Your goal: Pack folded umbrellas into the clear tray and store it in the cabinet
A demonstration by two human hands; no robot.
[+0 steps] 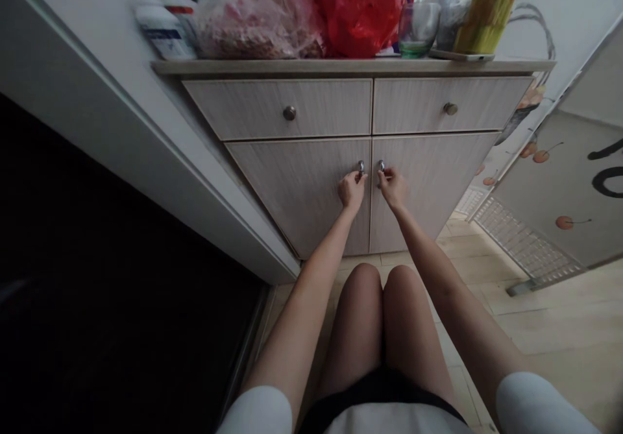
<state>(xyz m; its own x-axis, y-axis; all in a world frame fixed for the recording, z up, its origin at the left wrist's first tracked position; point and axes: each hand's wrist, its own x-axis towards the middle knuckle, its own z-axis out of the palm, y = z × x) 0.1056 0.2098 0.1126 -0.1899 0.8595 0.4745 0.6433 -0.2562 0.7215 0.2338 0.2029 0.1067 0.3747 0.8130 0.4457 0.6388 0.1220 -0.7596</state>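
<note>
One left door (292, 187) and one right door (435, 178) stand closed, probably stiff, moderately light. The left hand (351, 191) pinches the left handle (361, 165); the right hand (395, 189), the right handle (381, 164). Handles may slip: grip lower ends.

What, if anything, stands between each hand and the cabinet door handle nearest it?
Nothing visible does. The left hand grips the left handle, and the right hand grips the right handle. The red bag and the glass stand higher, on the cabinet top.
</note>
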